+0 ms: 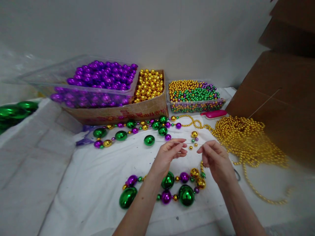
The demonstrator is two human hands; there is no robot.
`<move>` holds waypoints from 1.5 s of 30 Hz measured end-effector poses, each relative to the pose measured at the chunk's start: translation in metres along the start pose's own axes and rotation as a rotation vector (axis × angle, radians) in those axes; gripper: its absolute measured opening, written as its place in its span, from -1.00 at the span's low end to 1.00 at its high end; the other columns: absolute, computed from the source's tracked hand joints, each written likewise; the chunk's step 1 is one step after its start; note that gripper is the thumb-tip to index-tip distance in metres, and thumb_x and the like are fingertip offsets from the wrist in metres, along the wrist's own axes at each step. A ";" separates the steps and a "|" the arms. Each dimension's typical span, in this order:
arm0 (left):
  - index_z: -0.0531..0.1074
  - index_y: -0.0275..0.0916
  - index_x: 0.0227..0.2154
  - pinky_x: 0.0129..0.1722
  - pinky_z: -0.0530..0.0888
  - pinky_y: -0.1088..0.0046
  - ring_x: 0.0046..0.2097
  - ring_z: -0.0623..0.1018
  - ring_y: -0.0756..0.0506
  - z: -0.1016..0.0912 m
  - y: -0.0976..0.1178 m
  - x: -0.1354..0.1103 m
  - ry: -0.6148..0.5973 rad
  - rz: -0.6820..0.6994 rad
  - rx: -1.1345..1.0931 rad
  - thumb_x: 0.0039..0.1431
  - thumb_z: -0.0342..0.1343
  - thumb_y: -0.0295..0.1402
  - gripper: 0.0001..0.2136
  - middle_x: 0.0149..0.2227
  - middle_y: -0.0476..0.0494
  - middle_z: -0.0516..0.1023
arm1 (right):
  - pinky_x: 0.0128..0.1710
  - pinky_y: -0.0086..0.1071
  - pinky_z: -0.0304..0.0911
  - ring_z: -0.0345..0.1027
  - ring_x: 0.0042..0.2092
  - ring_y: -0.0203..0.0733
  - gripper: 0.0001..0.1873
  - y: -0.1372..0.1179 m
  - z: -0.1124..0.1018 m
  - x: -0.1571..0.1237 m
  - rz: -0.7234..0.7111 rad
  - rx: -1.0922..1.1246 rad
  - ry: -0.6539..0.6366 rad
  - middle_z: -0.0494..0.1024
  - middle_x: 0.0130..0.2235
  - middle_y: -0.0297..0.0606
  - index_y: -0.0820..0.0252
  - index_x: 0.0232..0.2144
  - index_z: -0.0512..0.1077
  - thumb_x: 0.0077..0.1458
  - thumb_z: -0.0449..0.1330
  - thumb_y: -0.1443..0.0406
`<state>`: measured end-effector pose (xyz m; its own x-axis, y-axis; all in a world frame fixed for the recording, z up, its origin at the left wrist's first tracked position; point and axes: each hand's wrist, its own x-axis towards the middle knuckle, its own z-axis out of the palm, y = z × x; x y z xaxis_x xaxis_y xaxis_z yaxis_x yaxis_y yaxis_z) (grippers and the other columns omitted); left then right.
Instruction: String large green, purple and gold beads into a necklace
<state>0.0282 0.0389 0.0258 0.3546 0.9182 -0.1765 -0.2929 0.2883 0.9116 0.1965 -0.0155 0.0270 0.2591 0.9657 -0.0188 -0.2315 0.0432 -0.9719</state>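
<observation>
A thin pale strand (193,143), thread or wire, is stretched between my two hands. My left hand (172,150) pinches it between thumb and fingertips, and beyond them it runs left towards a loose green bead (149,140). My right hand (214,158) is closed on the strand's other side, fingers curled. Small loose gold, purple and green beads (194,134) lie on the cloth just behind the gap between my hands. Below my wrists rests a string of large green, purple and gold beads (186,195), partly hidden by my left forearm.
Another bead string (121,135) lies behind. At the back stand a clear bin of purple beads (103,77), a cardboard box of gold beads (149,86) and a tub of small mixed beads (194,93). Gold bead chain (242,137) is heaped right, near brown cardboard (275,108) and a pink object (216,113).
</observation>
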 end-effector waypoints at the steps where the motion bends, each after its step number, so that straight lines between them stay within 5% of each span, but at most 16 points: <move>1: 0.53 -0.28 -0.22 -0.25 0.47 0.40 -0.32 0.53 -0.02 -0.006 -0.001 0.003 0.022 0.004 0.063 0.01 0.24 -0.29 -0.74 -0.25 -0.16 0.55 | -0.67 -0.56 -0.10 0.03 -0.63 -0.50 -0.75 -0.006 -0.001 -0.001 -0.020 0.033 0.030 0.42 -0.48 -0.40 0.18 -0.44 0.31 0.06 0.20 0.12; 5: 0.53 -0.31 -0.35 -0.29 0.44 0.45 -0.36 0.50 0.00 -0.025 -0.012 0.019 0.103 0.008 0.320 0.01 0.18 -0.35 -0.84 -0.33 -0.12 0.55 | -0.67 -0.59 -0.15 -0.05 -0.61 -0.51 -0.82 -0.025 -0.007 -0.009 -0.127 0.156 0.195 0.25 -0.60 -0.49 0.18 -0.43 0.35 0.03 0.26 0.23; 11: 0.49 -0.27 -0.31 -0.25 0.40 0.39 -0.32 0.49 -0.06 -0.028 -0.030 0.034 -0.003 0.039 0.894 0.09 0.02 -0.43 -0.83 -0.32 -0.12 0.52 | -0.66 -0.59 -0.13 -0.05 -0.58 -0.48 -0.86 -0.035 -0.009 -0.019 -0.134 0.245 0.282 0.20 -0.60 -0.48 0.19 -0.43 0.37 0.02 0.28 0.28; 16: 0.48 -0.23 -0.45 -0.11 0.30 0.31 -0.23 0.44 -0.13 -0.028 -0.042 0.032 -0.043 0.060 1.058 -0.16 0.12 -0.62 -0.80 -0.34 -0.09 0.42 | -0.66 -0.58 -0.16 -0.06 -0.58 -0.47 -0.84 -0.031 -0.011 -0.022 -0.128 0.236 0.304 0.18 -0.60 -0.49 0.18 -0.43 0.37 0.01 0.29 0.26; 21: 0.45 -0.25 -0.49 -0.13 0.33 0.32 -0.25 0.44 -0.12 -0.030 -0.037 0.026 -0.071 0.037 1.067 -0.11 0.10 -0.60 -0.86 -0.41 -0.08 0.40 | -0.64 -0.54 -0.06 0.05 -0.56 -0.45 -0.83 -0.018 -0.014 -0.024 -0.265 -0.083 0.416 0.30 -0.55 -0.42 0.21 -0.41 0.46 -0.01 0.30 0.22; 25: 0.44 -0.28 -0.31 -0.31 0.41 0.42 -0.37 0.45 -0.03 -0.037 -0.024 0.004 -0.021 -0.071 0.722 0.13 0.05 -0.34 -0.86 -0.40 -0.07 0.44 | -0.60 -0.49 0.02 0.16 -0.52 -0.41 -0.82 -0.014 -0.011 -0.027 -0.360 -0.277 0.468 0.42 -0.47 -0.34 0.23 -0.36 0.52 0.01 0.29 0.22; 29: 0.44 -0.31 -0.34 -0.41 0.41 0.52 -0.44 0.44 0.03 -0.044 -0.018 -0.026 0.019 -0.185 0.185 0.10 0.15 -0.19 -0.75 -0.43 -0.06 0.43 | -0.52 -0.47 0.12 0.26 -0.46 -0.36 -0.88 -0.016 -0.001 -0.031 -0.489 -0.345 0.503 0.46 -0.46 -0.32 0.21 -0.35 0.52 0.03 0.28 0.28; 37: 0.44 -0.31 -0.24 -0.38 0.45 0.56 -0.41 0.48 0.05 -0.049 -0.024 -0.045 0.066 -0.174 -0.363 0.10 0.20 -0.38 -0.83 -0.40 -0.07 0.47 | -0.62 -0.49 0.04 0.17 -0.55 -0.43 -0.88 -0.026 0.016 -0.046 -0.498 -0.287 0.497 0.44 -0.45 -0.34 0.22 -0.36 0.51 0.02 0.28 0.28; 45: 0.45 -0.32 -0.23 -0.27 0.49 0.56 -0.34 0.54 0.05 -0.049 -0.027 -0.052 0.083 -0.205 -0.554 0.08 0.17 -0.55 -0.83 -0.30 -0.15 0.54 | -0.65 -0.50 -0.03 0.07 -0.59 -0.48 -0.87 -0.035 0.024 -0.050 -0.419 -0.120 0.431 0.44 -0.45 -0.32 0.26 -0.38 0.47 0.02 0.28 0.29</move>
<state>-0.0260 -0.0036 -0.0079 0.3884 0.8408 -0.3771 -0.6538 0.5398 0.5302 0.1695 -0.0593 0.0675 0.6670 0.6810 0.3022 0.0734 0.3435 -0.9363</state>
